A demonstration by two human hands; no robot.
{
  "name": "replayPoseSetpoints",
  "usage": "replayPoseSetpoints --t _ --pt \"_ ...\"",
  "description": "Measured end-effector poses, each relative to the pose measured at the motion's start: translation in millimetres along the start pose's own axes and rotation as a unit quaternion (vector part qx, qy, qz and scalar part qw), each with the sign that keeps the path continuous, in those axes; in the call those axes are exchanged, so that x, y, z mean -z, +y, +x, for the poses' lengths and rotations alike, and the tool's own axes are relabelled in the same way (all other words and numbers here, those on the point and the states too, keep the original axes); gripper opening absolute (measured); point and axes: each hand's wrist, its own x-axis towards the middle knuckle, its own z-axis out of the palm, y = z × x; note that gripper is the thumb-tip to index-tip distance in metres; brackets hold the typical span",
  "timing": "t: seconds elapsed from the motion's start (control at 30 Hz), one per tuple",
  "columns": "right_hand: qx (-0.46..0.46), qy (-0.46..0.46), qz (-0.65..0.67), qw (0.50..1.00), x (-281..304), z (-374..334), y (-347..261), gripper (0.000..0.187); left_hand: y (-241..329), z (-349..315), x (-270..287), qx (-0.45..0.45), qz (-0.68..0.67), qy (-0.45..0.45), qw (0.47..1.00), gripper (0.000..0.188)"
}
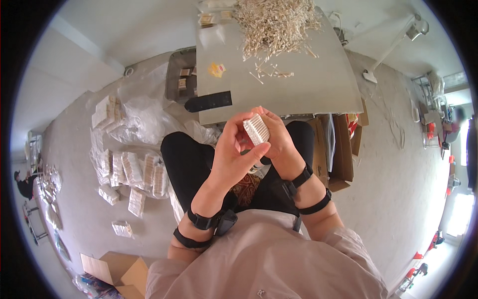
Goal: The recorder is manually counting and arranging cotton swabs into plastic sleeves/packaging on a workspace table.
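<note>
Head view, one frame. I log both hands raised together over the lap, just near of the table's front edge. The left hand (233, 152) is closed around a small white bundle of sticks (256, 128), thumb pressed against its near side and fingers curled over the far side. The right hand (279, 142) cups the same bundle from the right, fingers wrapped behind it; both hands grip it together, its ribbed end face turned up toward the camera.

Surroundings: a grey table (308, 84) lies just far of the hands. On its far part sits a loose pile of pale sticks (276, 22), with a few strays (271, 74) scattered nearer. A small yellow item (216, 70) rests left of centre, and a black strip (209, 101) lies at the table's near-left corner. On the floor to the left I note rows of wrapped bundles (134, 169) on clear plastic sheeting. An open cardboard box (119, 271) stands near left. A brown carton (343, 149) sits under the table's right side.
</note>
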Motion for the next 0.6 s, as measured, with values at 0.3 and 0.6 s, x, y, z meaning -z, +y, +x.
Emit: replayPoseSetpoints --t 0.3,0.6 --pt "0.305 0.079 -0.438 0.842 -13.8 -5.6 -13.9 0.013 -13.1 5.1 14.3 0.129 -0.027 0.13 0.983 0.032" --pt "0.332 0.073 -0.498 0.798 -22.7 -3.8 -33.9 0.011 -10.3 15.1 14.5 0.126 -0.103 0.08 0.983 0.04"
